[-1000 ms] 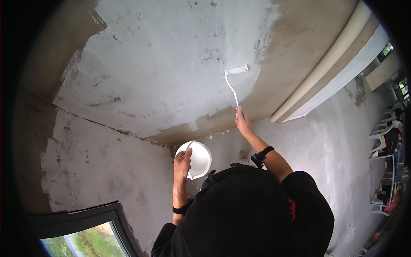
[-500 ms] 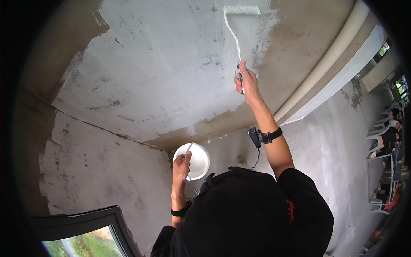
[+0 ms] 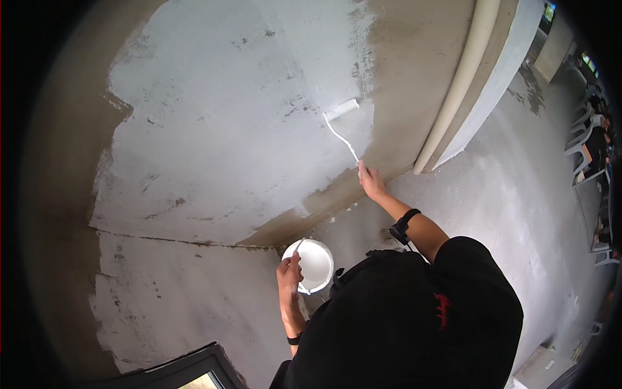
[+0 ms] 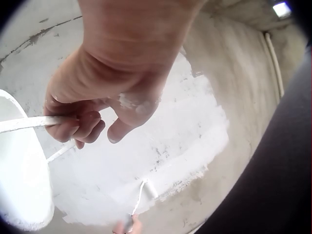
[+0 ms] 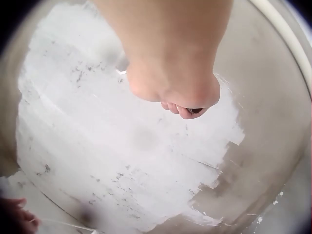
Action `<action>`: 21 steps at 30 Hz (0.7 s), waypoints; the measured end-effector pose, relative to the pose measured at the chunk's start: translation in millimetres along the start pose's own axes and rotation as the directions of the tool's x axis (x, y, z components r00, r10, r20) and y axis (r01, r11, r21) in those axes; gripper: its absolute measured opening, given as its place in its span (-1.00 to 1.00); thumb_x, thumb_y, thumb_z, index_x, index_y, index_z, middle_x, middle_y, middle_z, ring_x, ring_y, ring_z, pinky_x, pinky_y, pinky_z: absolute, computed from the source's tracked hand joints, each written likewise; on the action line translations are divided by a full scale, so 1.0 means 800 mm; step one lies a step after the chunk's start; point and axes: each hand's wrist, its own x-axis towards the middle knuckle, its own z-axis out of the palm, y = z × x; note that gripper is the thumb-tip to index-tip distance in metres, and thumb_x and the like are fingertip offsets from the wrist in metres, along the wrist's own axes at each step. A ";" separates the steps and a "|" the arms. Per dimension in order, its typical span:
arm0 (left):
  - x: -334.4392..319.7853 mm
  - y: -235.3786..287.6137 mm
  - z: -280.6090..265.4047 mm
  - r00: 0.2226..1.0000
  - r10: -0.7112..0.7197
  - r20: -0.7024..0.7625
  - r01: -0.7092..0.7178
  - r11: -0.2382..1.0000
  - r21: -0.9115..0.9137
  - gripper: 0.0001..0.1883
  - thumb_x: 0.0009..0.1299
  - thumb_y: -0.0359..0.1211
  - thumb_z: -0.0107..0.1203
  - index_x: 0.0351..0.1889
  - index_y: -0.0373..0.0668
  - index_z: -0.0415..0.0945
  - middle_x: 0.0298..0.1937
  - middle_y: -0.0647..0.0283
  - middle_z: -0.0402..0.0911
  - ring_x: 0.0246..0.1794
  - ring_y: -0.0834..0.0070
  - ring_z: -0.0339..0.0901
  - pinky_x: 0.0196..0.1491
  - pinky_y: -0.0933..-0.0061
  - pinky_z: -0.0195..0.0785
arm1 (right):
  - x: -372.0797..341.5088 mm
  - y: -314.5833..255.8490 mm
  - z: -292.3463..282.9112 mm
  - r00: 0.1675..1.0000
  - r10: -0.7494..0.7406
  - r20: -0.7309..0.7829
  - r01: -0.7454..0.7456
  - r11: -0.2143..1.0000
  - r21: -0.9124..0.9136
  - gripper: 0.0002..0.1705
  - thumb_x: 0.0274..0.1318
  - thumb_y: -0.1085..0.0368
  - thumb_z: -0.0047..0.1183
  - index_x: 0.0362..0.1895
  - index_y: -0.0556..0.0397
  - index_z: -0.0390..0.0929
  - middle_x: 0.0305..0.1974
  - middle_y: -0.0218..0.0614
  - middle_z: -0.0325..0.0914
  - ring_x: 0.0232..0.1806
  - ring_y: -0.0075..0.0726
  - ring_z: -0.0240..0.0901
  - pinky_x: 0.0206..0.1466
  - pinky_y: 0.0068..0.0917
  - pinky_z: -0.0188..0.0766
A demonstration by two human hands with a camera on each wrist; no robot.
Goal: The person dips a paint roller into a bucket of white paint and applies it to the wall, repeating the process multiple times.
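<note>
My right hand (image 3: 371, 181) grips the handle of a paint roller (image 3: 341, 109), whose white sleeve lies against the wall inside the painted patch. Its bent frame is coated in white paint. In the right wrist view the curled fingers of that right hand (image 5: 183, 109) show, while the roller is mostly hidden behind the hand. Lower down, my left hand (image 3: 289, 275) holds a white bucket (image 3: 329, 262) by its bail handle (image 4: 34, 123). The left wrist view shows the fingers curled round this handle, the thumb apart from it, and white paint smeared near the thumb's base.
White paint (image 3: 214, 129) covers much of the wall, with bare brown plaster (image 3: 414, 71) round it. A pale pipe (image 3: 457, 97) runs up the wall at right. A dark window frame (image 3: 188, 369) stands at lower left. Far right, white chairs (image 3: 580, 152) and people appear.
The right hand ran the roller up the wall, then brought it back down. The left hand keeps its grip on the bucket handle. The head view has turned, shifting the scene.
</note>
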 end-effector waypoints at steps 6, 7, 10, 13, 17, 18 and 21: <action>0.002 0.013 -0.006 1.000 -0.011 -0.008 0.011 1.000 0.024 -0.53 0.40 -0.01 0.12 -0.25 -0.33 0.50 -0.60 0.45 0.28 -0.66 0.71 0.19 -0.60 0.62 0.05 | -0.021 0.087 -0.010 0.985 0.170 -0.003 -0.169 0.973 -0.157 -0.14 0.25 -0.35 -0.27 -0.60 0.30 0.39 -0.69 -0.05 0.27 -0.60 -0.09 0.27 -0.41 -0.10 0.21; 0.003 0.015 -0.005 1.000 -0.010 -0.014 0.011 1.000 0.026 -0.53 0.40 -0.01 0.12 -0.25 -0.33 0.50 -0.60 0.45 0.28 -0.66 0.71 0.19 -0.60 0.62 0.05 | -0.029 0.082 -0.016 0.984 0.173 -0.027 -0.175 0.961 -0.214 -0.19 0.29 -0.32 -0.27 -0.59 0.24 0.40 -0.69 -0.18 0.29 -0.60 -0.19 0.27 -0.41 -0.19 0.23; 0.006 0.022 0.001 1.000 -0.007 -0.019 0.007 1.000 0.029 -0.53 0.40 -0.03 0.11 -0.22 -0.35 0.49 -0.61 0.47 0.23 -0.66 0.69 0.15 -0.58 0.58 0.06 | -0.036 0.094 -0.027 0.983 0.165 -0.074 -0.180 0.942 -0.284 -0.21 0.27 -0.33 -0.28 -0.45 0.21 0.50 -0.54 -0.06 0.42 -0.41 0.02 0.38 -0.28 -0.16 0.29; 0.009 0.026 0.004 0.999 0.024 -0.035 -0.023 0.999 0.029 -0.54 0.40 -0.02 0.12 -0.26 -0.33 0.50 -0.61 0.46 0.28 -0.67 0.71 0.19 -0.61 0.62 0.05 | -0.031 0.127 -0.037 0.985 0.137 -0.104 -0.162 0.940 -0.301 -0.16 0.23 -0.37 -0.29 -0.29 0.24 0.60 -0.36 0.19 0.53 -0.18 0.33 0.47 -0.11 -0.04 0.35; 0.014 0.030 0.007 0.998 0.041 -0.046 -0.040 0.999 0.015 -0.56 0.39 -0.04 0.13 -0.27 -0.33 0.51 -0.61 0.45 0.30 -0.68 0.70 0.21 -0.62 0.62 0.05 | -0.036 0.086 -0.048 0.982 0.184 -0.047 -0.189 0.933 -0.307 -0.19 0.25 -0.34 -0.27 -0.29 0.25 0.60 -0.35 0.20 0.54 -0.18 0.36 0.45 -0.10 -0.01 0.34; 0.017 0.031 0.009 0.998 0.040 -0.047 -0.040 0.999 0.001 -0.56 0.39 -0.05 0.13 -0.27 -0.34 0.51 -0.61 0.44 0.31 -0.68 0.70 0.21 -0.61 0.62 0.06 | -0.031 0.078 -0.047 0.983 0.178 -0.046 -0.183 0.934 -0.308 -0.19 0.25 -0.34 -0.27 -0.29 0.25 0.60 -0.35 0.20 0.54 -0.18 0.36 0.45 -0.10 -0.01 0.34; 0.019 0.035 0.016 0.999 0.041 -0.026 -0.041 0.999 -0.009 -0.56 0.40 -0.06 0.13 -0.26 -0.34 0.52 -0.61 0.44 0.31 -0.68 0.70 0.21 -0.61 0.61 0.07 | -0.020 0.050 -0.040 0.980 0.199 0.002 -0.190 0.938 -0.291 -0.22 0.28 -0.29 -0.26 -0.31 0.27 0.58 -0.39 0.24 0.50 -0.22 0.36 0.44 -0.12 -0.01 0.33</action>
